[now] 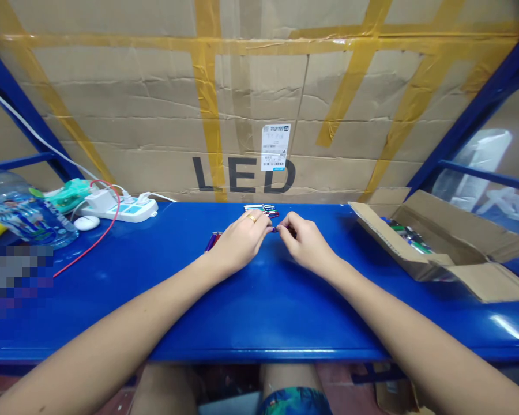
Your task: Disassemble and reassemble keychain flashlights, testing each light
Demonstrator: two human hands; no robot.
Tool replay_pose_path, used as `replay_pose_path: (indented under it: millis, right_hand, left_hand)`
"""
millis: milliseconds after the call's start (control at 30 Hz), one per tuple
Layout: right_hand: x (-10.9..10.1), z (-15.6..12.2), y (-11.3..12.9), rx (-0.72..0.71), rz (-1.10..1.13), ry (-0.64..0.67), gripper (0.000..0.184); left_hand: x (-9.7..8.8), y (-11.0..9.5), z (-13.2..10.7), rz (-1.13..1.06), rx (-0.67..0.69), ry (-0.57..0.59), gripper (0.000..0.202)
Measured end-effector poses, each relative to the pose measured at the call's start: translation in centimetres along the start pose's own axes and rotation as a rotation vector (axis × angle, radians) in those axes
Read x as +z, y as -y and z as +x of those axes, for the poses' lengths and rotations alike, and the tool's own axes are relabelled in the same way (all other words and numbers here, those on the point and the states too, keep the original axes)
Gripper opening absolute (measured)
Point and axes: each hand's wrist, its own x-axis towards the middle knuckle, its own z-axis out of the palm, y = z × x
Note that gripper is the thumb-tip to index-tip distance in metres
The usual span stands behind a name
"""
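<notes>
My left hand (245, 237), with a gold ring on one finger, is closed in a pinch above the blue table (251, 311). My right hand (305, 239) is pinched as well, its fingertips close to the left ones. A small dark purple piece (274, 229) shows between the two sets of fingertips, mostly covered, so its kind cannot be made out. Just behind the left hand lies a small row of pens (259, 207) with white, green and red parts. Purple and red pens (213, 240) stick out from behind the left wrist.
On the right stands an open cardboard box (384, 245) with several pens inside. To the left are a white power strip (134, 208), a red cable (112, 225), a white mouse-like object (86, 223) and a large bottle (26, 210). A big taped carton (155, 115) walls the back.
</notes>
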Motion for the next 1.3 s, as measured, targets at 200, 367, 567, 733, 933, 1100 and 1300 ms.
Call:
replay_pose_path:
  millis: [200,367,567,733,933,1100,1300]
  right_hand:
    - [0.1,0.3,-0.6,0.127,0.223,0.005,0.022]
    - [0.0,0.7,-1.1,0.339,0.526,0.037,0.026]
    - [-0.4,0.7,-0.7,0.321,0.577,0.17,0.029]
    - [-0.6,0.5,-0.1,0.186,0.534,0.235,0.032]
    - [-0.2,0.3,-0.2,0.246,0.819,0.357,0.031]
    - [0.1,0.2,-0.2,0.304,0.769,0.242,0.023]
    - [0.0,0.1,0.4,0.26,0.543,0.232,0.024]
  left_hand:
    - [-0.2,0.7,0.2,-0.057,-0.127,0.043,0.014]
    - [-0.6,2.0,0.4,-0.306,-0.246,-0.005,0.007]
    - [-0.7,1.9,0.4,-0.655,-0.354,-0.091,0.015]
    - [-1.1,0.6,0.5,-0.857,-0.336,-0.061,0.015]
    - [-1.3,0.1,0.5,-0.945,-0.345,0.039,0.016]
    - [-1.6,0.4,1.0,-1.383,-0.44,0.022,0.041]
    - [-1.5,2.1,0.9,-1.472,-0.578,-0.032,0.068]
